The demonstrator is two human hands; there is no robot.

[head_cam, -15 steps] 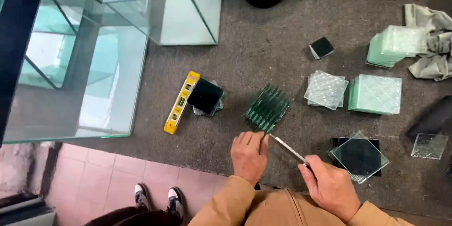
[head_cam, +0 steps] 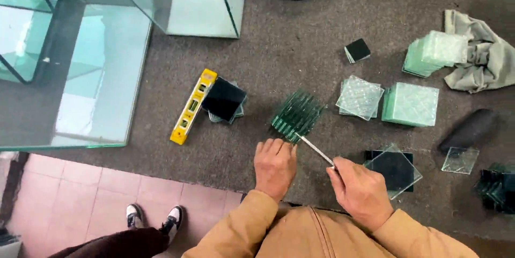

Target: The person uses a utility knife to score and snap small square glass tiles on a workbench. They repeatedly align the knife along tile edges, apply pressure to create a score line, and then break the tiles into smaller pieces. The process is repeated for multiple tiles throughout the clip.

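Left hand point(head_cam: 274, 165): lies flat on the grey mat, fingers together, holding nothing, fingertips just touching the near edge of the fanned glass stack point(head_cam: 296, 115).
Right hand point(head_cam: 360, 191): closed around a thin metal blade point(head_cam: 316, 150), tip meeting that stack's near corner.
Doing it well: likely a steady left hand and a shallow blade, easing one pane at a time.
Surface: grey mat point(head_cam: 300, 48), with a yellow level point(head_cam: 193, 106), glass squares and a rag point(head_cam: 483, 56).
Room: pink tiled floor point(head_cam: 80, 193); glass tanks point(head_cam: 177, 0) at upper left.
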